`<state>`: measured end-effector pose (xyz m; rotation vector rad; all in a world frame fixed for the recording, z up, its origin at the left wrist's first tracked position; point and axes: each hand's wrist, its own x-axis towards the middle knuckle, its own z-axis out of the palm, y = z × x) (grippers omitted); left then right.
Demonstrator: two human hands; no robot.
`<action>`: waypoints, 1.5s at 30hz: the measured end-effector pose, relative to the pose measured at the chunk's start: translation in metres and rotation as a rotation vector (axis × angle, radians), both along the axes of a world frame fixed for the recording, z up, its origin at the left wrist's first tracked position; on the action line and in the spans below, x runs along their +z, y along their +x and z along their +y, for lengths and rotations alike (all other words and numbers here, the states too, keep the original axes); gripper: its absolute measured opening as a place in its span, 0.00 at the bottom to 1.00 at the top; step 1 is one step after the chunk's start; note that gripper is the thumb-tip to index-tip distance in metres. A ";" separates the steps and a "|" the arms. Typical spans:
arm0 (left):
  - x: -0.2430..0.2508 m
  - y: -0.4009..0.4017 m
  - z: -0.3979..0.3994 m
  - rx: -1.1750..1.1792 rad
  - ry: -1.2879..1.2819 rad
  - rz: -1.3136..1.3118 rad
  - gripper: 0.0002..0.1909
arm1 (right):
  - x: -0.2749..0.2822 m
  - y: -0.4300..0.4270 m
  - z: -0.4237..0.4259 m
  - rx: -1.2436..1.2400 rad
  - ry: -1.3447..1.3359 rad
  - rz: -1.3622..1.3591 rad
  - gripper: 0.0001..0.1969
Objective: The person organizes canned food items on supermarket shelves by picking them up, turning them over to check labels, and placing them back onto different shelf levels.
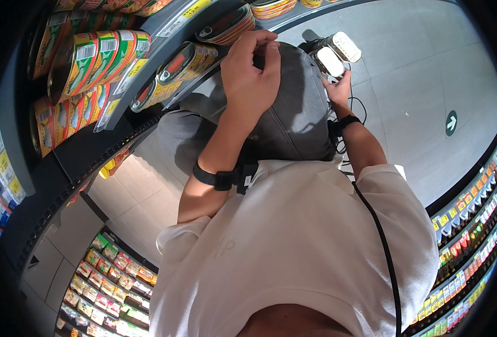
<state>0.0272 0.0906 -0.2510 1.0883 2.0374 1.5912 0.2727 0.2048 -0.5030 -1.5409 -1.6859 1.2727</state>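
Observation:
My left hand (252,73) is over my bent knee, beside the lower shelf. Its fingers curl toward the thumb, and I see nothing between them. Just beyond it, a stack of oval tin cans (227,26) sits on the shelf. My right hand (338,88) is past the other side of my knee, its thumb and fingers around the near end of a bright oval metal can (331,62). A second shiny oval can (346,47) adjoins it. Glare washes out both lids, and my knee partly hides what is below them.
Left of me, shelf edges (130,78) carry price labels. Fish tins in green and yellow wraps (101,59) lie on their sides there; more oval tins (177,67) are nearby. Black cables (360,109) hang by my right wrist. Grey floor tiles (412,84) bear a green arrow sticker (451,124).

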 end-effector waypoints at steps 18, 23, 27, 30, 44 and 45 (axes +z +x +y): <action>-0.030 -0.024 -0.037 0.011 0.082 -0.032 0.06 | -0.094 -0.017 0.006 -0.050 0.073 -0.042 0.27; -0.032 -0.027 -0.045 0.012 0.094 -0.003 0.06 | -0.097 -0.020 0.003 -0.023 0.048 -0.017 0.27; -0.038 -0.025 -0.037 0.051 0.191 0.033 0.06 | -0.091 -0.019 0.009 -0.017 0.076 -0.001 0.28; -0.038 -0.029 -0.044 0.075 0.182 0.058 0.05 | -0.066 -0.044 -0.007 -0.033 0.141 -0.233 0.29; -0.032 -0.025 -0.046 0.060 0.107 0.002 0.05 | -0.088 -0.030 -0.005 -0.086 0.139 -0.312 0.30; -0.029 -0.025 -0.048 0.032 0.061 0.000 0.06 | -0.087 -0.032 -0.005 -0.097 0.155 -0.275 0.27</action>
